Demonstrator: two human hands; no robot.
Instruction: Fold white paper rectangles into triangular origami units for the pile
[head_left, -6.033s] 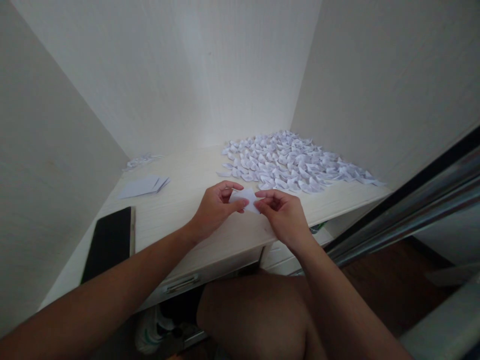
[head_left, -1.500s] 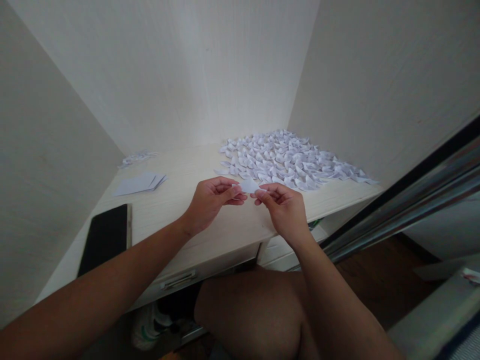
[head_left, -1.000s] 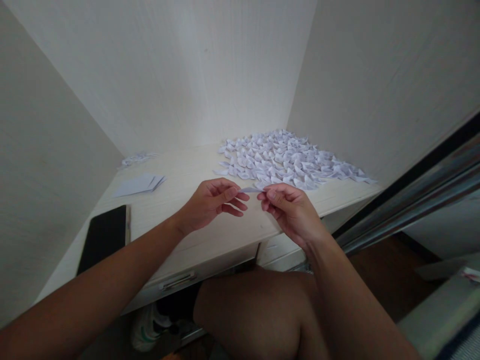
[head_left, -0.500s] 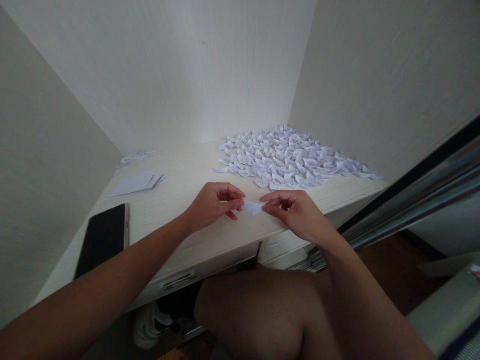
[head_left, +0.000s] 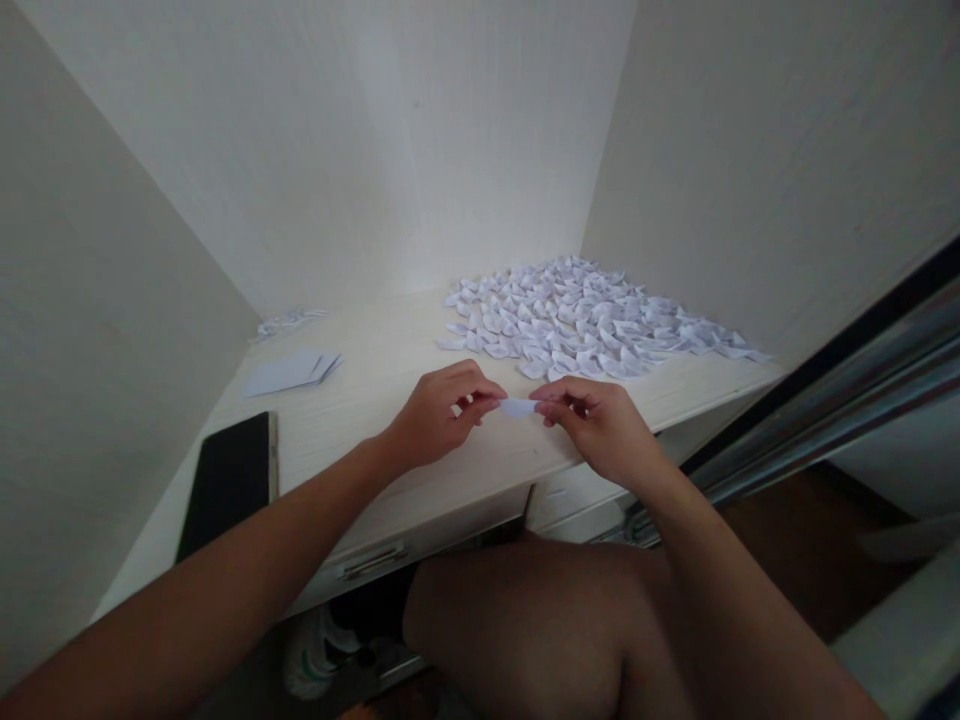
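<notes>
Between my two hands is a small piece of folded white paper (head_left: 518,408), held just above the desk top. My left hand (head_left: 452,408) pinches its left end between thumb and fingertips. At the other end, my right hand (head_left: 592,418) grips the paper in the same way. Behind the hands lies a wide spread of small folded white paper pieces (head_left: 577,315), shaped like little boats. The exact folds of the held piece are too small to make out.
On the white desk (head_left: 360,400) to the left lie a stack of white paper sheets (head_left: 289,373) and a black tablet or phone (head_left: 225,480). A bundle of white cord or strips (head_left: 289,322) sits by the wall. Below the front edge is a drawer handle (head_left: 373,562).
The paper now looks narrower and flatter, no longer showing its downward point. My left fingers have closed into a tighter pinch. The whole view has shifted slightly.
</notes>
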